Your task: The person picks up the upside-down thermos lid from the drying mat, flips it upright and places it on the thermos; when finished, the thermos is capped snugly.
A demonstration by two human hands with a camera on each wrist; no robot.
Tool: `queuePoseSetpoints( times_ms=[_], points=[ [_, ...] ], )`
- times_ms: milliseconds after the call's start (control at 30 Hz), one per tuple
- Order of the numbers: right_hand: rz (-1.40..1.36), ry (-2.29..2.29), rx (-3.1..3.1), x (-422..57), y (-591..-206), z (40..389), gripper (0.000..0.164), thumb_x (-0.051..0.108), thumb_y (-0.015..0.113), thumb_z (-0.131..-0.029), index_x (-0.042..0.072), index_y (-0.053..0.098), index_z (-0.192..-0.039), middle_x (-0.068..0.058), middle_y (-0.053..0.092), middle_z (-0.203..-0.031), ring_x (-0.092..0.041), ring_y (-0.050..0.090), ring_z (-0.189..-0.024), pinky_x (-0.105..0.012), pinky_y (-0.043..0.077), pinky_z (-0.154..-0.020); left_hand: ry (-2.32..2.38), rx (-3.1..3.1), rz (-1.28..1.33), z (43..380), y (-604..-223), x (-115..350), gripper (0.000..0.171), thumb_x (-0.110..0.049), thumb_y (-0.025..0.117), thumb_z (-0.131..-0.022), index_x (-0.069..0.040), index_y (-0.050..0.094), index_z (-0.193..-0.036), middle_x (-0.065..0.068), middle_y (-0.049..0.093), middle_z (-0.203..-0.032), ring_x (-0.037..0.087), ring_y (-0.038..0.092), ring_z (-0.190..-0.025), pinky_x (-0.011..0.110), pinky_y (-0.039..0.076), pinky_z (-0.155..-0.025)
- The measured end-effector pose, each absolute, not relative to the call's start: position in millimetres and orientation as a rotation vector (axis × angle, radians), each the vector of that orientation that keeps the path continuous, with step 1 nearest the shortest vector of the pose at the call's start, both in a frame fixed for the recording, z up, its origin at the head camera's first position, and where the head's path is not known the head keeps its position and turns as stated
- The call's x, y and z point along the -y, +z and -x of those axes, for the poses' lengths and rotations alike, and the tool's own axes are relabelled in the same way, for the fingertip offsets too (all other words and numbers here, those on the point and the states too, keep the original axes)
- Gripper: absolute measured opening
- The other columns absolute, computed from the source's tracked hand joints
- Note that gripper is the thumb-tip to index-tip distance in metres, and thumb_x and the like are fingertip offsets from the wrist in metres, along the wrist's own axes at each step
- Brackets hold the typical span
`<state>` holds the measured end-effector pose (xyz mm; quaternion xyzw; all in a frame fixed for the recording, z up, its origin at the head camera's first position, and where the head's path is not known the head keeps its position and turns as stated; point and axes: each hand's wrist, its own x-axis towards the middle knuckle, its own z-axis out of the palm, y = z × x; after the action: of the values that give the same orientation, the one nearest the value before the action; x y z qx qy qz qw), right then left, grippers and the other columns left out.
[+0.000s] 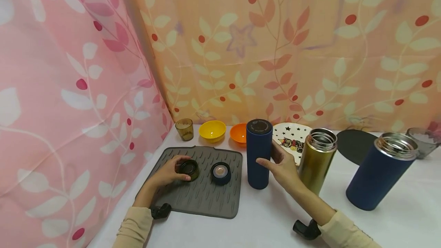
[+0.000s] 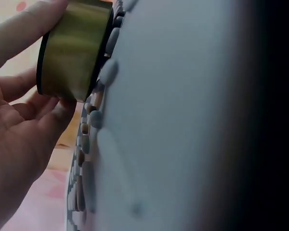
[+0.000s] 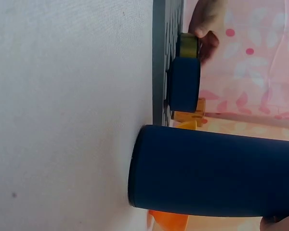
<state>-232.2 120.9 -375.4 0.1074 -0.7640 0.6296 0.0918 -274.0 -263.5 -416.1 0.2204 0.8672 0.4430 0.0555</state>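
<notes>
My left hand (image 1: 169,172) holds a short gold flask lid (image 1: 189,169) at the grey ridged mat, thumb and fingers about its sides. In the left wrist view the lid (image 2: 76,48) shows its gold wall and black rims. On the mat, to its right, sits a dark blue lid (image 1: 221,173) with a pale round centre. My right hand (image 1: 284,165) grips a tall dark blue flask (image 1: 259,156) from the right, its dark round end up. The flask (image 3: 212,171) appears sideways in the right wrist view, its base at or just above the white table.
The grey mat (image 1: 206,206) lies left. An uncapped gold flask (image 1: 317,160) and a wide uncapped blue flask (image 1: 377,179) stand right. Behind are an amber glass (image 1: 185,130), yellow bowl (image 1: 212,131), orange bowl (image 1: 237,135), patterned plate (image 1: 293,133), black disc (image 1: 355,144) and clear bowl (image 1: 425,142).
</notes>
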Motion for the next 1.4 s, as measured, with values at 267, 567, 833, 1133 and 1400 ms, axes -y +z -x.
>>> queuePoseSetpoints(
  times_ms=[267,567,833,1133,1400],
  points=[
    [-0.350,1.870,2.258,-121,-376,232,0.081,0.026,0.072,-0.078,0.010,0.028,-0.144,-0.010,0.041,-0.143,-0.024,0.042,-0.129,-0.033,0.033,-0.104,1.499,-2.574,-0.642,276,-421,266,0.063,-0.014,0.079,-0.071,0.002,0.048,-0.124,0.021,0.051,-0.125,0.034,0.047,-0.117,0.054,0.027,-0.106],
    [-0.408,1.773,2.338,-132,-368,222,0.079,0.029,0.069,-0.081,0.012,0.027,-0.145,-0.009,0.033,-0.147,-0.026,0.035,-0.134,-0.029,0.033,-0.102,1.633,-2.653,-0.846,260,-376,224,0.062,-0.015,0.080,-0.069,-0.007,0.052,-0.124,0.009,0.053,-0.121,0.022,0.052,-0.112,0.033,0.038,-0.102],
    [-0.520,1.556,2.075,-139,-357,192,0.061,0.007,0.067,-0.082,0.010,0.042,-0.137,-0.011,0.046,-0.139,-0.007,0.042,-0.128,-0.010,0.035,-0.097,1.762,-2.650,-1.267,223,-331,158,0.066,-0.009,0.082,-0.064,-0.002,0.053,-0.122,0.010,0.051,-0.117,0.015,0.050,-0.111,0.027,0.041,-0.100],
    [-0.664,1.769,2.079,-135,-333,163,0.037,0.004,0.053,-0.092,-0.002,0.049,-0.128,0.007,0.061,-0.120,0.000,0.057,-0.109,-0.014,0.046,-0.087,1.653,-2.659,-1.742,200,-298,87,0.070,-0.014,0.086,-0.059,-0.003,0.055,-0.121,0.009,0.050,-0.112,0.018,0.049,-0.105,0.026,0.047,-0.091],
    [-0.678,2.078,1.962,-146,-326,160,0.040,0.001,0.050,-0.092,-0.011,0.044,-0.130,0.014,0.062,-0.115,-0.001,0.060,-0.105,-0.014,0.048,-0.085,1.700,-2.581,-1.693,198,-296,60,0.058,-0.011,0.078,-0.070,-0.001,0.055,-0.123,0.009,0.052,-0.117,0.018,0.051,-0.109,0.025,0.048,-0.091]
  ],
)
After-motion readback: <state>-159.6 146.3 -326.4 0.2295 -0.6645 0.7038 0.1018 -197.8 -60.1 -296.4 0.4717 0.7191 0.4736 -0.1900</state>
